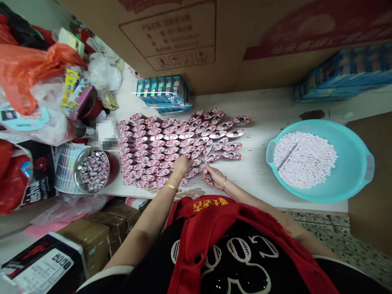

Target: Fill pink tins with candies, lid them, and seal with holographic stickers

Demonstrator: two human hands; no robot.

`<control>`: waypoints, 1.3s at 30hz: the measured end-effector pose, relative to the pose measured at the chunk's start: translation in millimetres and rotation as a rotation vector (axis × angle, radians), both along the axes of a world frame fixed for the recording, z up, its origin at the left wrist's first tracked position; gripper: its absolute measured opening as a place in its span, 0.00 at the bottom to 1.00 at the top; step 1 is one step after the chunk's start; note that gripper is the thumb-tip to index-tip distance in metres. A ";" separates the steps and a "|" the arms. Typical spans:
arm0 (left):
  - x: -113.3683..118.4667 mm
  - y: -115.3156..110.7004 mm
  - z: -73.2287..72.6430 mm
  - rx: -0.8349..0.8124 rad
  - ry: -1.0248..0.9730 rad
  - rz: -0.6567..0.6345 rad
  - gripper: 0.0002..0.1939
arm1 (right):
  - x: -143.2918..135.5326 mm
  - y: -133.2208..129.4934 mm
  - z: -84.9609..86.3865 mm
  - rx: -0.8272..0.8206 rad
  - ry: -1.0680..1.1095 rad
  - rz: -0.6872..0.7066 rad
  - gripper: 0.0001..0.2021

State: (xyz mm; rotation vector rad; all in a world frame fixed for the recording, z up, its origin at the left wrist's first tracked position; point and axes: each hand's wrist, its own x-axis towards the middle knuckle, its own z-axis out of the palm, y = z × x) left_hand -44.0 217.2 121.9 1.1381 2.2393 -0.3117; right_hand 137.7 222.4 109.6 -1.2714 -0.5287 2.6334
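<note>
Rows of small red and pink oval packs [157, 150] stand close together on the white table, with a looser group at their right side. My left hand [181, 166] is over the front part of the packs, its fingers pointing down among them; whether it grips one is hidden. Just right of it, near the table's front edge, my right hand [213, 177] is curled round several small round pinkish caps, one of them between thumb and finger. A metal bowl [92, 170] of similar shiny caps sits left of the packs.
A turquoise basin [347, 163] with many small pale pieces and a thin stick stands at the right. Blue wrapped boxes [165, 94] are behind the packs, before a large carton [226, 45]. Plastic bags [45, 73] crowd the left. Boxes [92, 241] lie below the table's left part.
</note>
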 end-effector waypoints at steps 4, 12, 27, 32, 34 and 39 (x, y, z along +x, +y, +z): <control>23.7 -15.1 5.3 0.341 -0.384 -0.090 0.12 | -4.0 3.5 3.3 -0.024 -0.007 -0.045 0.26; 31.2 4.7 -6.4 0.324 -0.302 0.163 0.08 | -4.7 15.3 6.1 -0.125 0.121 -0.150 0.15; -5.1 67.6 -6.0 -0.060 0.017 0.040 0.19 | 21.4 24.1 3.3 -0.108 0.233 -0.089 0.17; 25.5 33.7 7.3 0.343 -0.359 -0.155 0.17 | 29.8 24.5 6.4 -0.141 0.338 -0.087 0.14; 39.1 17.0 8.3 0.392 -0.692 -0.193 0.13 | 33.4 21.7 7.8 -0.128 0.350 -0.078 0.15; 57.3 -1.5 10.9 0.317 -0.948 0.042 0.06 | 39.4 18.0 9.8 -0.089 0.355 -0.098 0.17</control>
